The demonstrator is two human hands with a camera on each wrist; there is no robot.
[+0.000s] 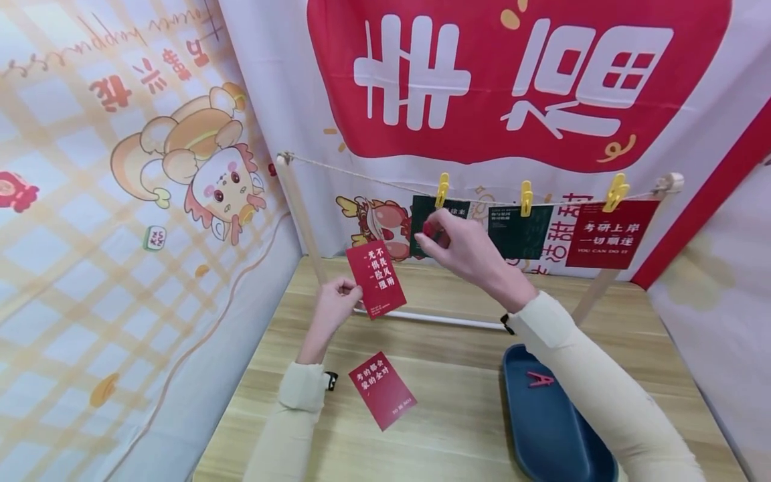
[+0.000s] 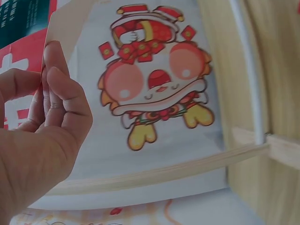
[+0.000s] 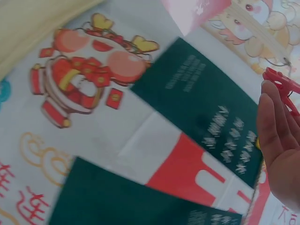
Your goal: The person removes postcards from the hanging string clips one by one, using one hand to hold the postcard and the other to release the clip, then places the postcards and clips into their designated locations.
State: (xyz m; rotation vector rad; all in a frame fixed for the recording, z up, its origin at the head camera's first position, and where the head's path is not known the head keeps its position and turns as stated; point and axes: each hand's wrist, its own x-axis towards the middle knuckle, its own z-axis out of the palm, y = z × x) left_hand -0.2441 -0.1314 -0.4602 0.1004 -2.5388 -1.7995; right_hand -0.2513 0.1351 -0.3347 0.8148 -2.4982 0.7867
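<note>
In the head view my left hand (image 1: pixel 333 304) pinches a red card (image 1: pixel 379 284) with white writing by its left edge, below the string (image 1: pixel 373 179). The left wrist view shows thumb and fingers gripping the card edge-on. My right hand (image 1: pixel 468 249) holds a red clothespin (image 3: pixel 281 82), clearest in the right wrist view. This hand is in front of a dark green card (image 1: pixel 420 231), partly hiding it. Yellow clothespins (image 1: pixel 527 199) fix that card, a second green card (image 1: pixel 523 234) and a red card (image 1: pixel 611 235) to the string.
A wooden frame with a left post (image 1: pixel 301 217) and a white lower bar (image 1: pixel 448 320) carries the string. Another red card (image 1: pixel 383 391) lies on the wooden table (image 1: pixel 458 415). At right, a blue tray (image 1: pixel 542 428) contains a red clothespin (image 1: pixel 540 379). Printed cloth hangs behind.
</note>
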